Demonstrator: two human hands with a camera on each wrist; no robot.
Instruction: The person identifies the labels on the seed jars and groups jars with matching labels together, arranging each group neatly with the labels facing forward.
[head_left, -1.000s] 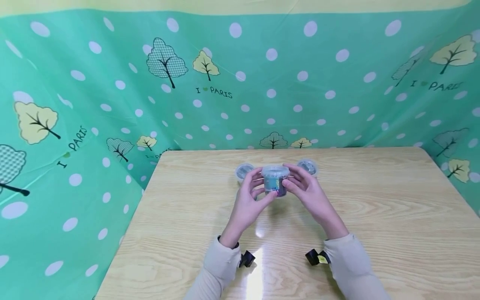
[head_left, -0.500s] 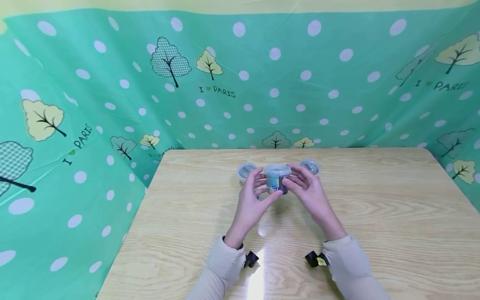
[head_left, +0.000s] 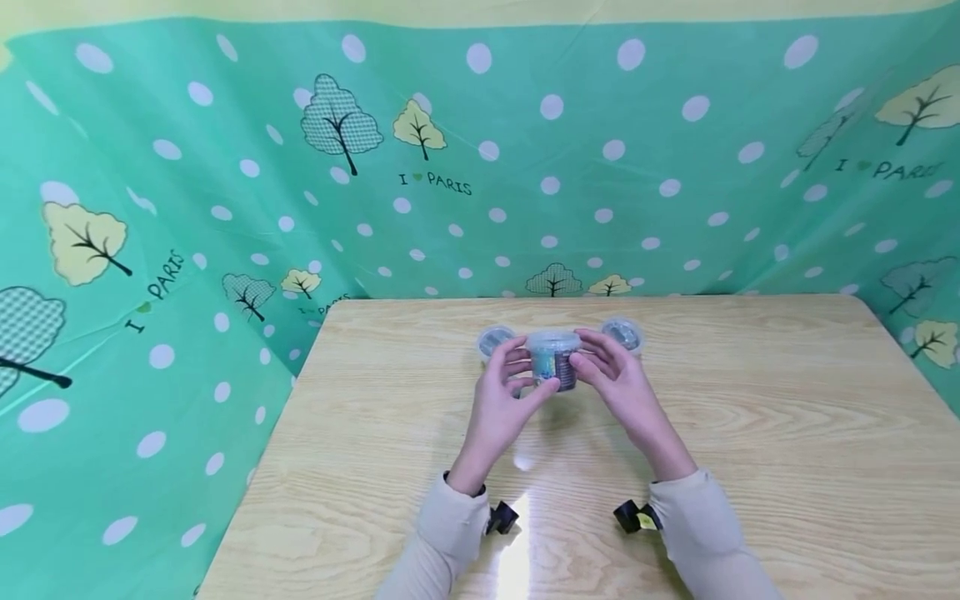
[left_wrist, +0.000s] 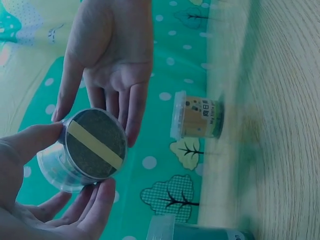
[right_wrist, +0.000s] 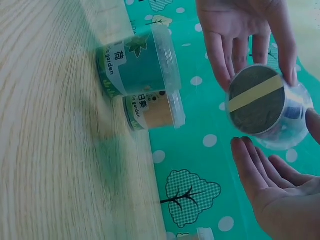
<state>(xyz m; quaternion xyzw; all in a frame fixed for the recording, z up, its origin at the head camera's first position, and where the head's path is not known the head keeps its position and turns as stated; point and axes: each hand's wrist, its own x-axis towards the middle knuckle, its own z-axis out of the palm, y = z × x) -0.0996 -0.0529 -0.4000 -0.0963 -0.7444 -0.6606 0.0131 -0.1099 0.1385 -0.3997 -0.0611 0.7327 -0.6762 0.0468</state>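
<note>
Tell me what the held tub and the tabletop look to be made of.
Tub: looks like clear, glossy plastic; its wall and rim are see-through, with a printed label around it and a yellowish tape strip across a dark base. Tabletop: pale wood or wood-look laminate; grain lines run across it and glare shows near the wrists, so the finish is smooth, probably sealed.

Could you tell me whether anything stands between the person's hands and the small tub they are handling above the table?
Nothing visible does. The left hand and the right hand already hold the small tub between their fingers, with no object between skin and plastic. The two other tubs stand behind it on the table.
</note>
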